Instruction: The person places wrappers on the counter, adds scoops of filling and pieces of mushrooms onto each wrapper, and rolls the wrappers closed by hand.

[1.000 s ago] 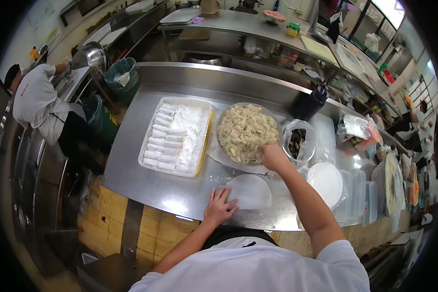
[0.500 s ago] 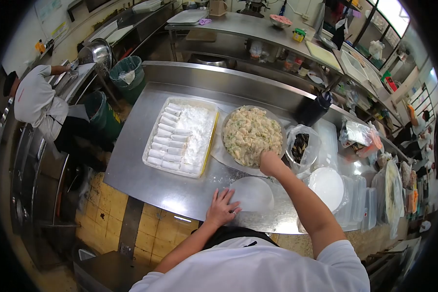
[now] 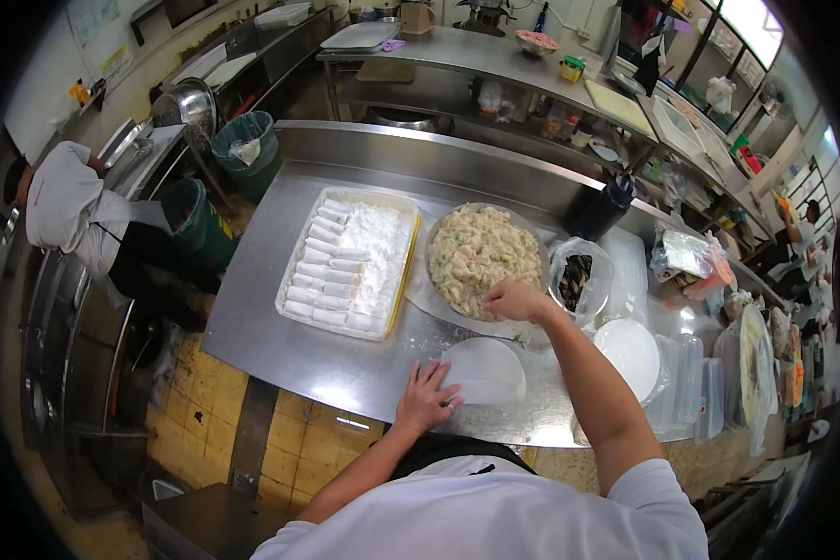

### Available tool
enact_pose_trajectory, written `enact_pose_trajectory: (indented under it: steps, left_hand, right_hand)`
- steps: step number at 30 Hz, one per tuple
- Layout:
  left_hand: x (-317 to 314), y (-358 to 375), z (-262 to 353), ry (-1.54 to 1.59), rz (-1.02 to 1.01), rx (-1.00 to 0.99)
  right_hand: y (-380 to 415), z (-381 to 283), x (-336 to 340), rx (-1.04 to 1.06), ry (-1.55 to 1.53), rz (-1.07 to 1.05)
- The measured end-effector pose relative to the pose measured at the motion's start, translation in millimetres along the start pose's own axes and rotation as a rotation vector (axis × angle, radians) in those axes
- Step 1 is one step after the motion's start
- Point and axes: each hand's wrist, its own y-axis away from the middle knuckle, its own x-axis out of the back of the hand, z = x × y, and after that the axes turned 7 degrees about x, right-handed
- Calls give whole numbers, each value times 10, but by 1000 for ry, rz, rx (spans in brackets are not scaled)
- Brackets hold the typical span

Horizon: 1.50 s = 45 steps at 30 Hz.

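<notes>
My left hand (image 3: 427, 397) lies flat with fingers spread, touching the left edge of a thin, round, translucent wrapper (image 3: 485, 371) on the steel table. Over the near rim of a wide bowl (image 3: 429, 273), my right hand (image 3: 518, 301) has its fingers drawn together, pointing down at the pale, chunky filling (image 3: 483, 247) with green bits. Whatever is between those fingertips is hidden. Left of the bowl, a white tray (image 3: 283, 280) holds several white rolls (image 3: 322, 271) along one side and white powder (image 3: 378, 247) on the other.
Right of the bowl stands a bag-lined container (image 3: 593, 313) of dark pieces. A stack of white round sheets (image 3: 625, 359) and clear plastic boxes (image 3: 686, 378) sit nearer me. A dark bottle (image 3: 607, 205) stands by the raised back edge. A co-worker (image 3: 70, 201) bends over a left-hand counter.
My right hand has lifted out of the filling and shifted slightly left and up, its fingers now visible. My left hand has stayed on the wrapper. The co-worker leans further forward.
</notes>
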Motion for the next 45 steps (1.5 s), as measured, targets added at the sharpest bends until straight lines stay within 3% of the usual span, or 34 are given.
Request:
enact_pose_trajectory:
  steps: [3,6,9,12,15,21,28,31,37,40,43,45]
  left_hand:
    - [-9,2,2,9,8,1]
    - [-3,5,6,4,0,6]
    - [1,6,12,-4,-9,0]
    - [11,-1,7,6,-11,0]
    - [13,3,15,9,-10,-2]
    - [0,12,2,2,3,-7]
    - [19,2,17,13,-7,5]
    - [23,-6,15,18,-8,10]
    - [20,-6,6,22,-32,26]
    - [22,-3,0,19,-37,23]
    - [31,-11,10,11,-39,24]
    - [35,-12,18,11,-34,23]
  right_hand:
    - [-36,166,-84,-60,-183,149]
    - [-117,81,-236,45,138,161]
    - [-278,59,-697,139,326,208]
    - [-372,87,-674,138,427,120]
    - [-272,29,-332,135,263,-67]
    - [-77,86,-210,-77,-351,244]
    - [-35,152,83,-84,-423,495]
    - [-70,83,176,-115,-343,518]
    - [-191,-314,-332,182,118,321]
    - [-324,-288,-829,173,555,261]
    - [-285,-216,-1042,346,803,403]
    - [-289,-194,-1018,315,796,277]
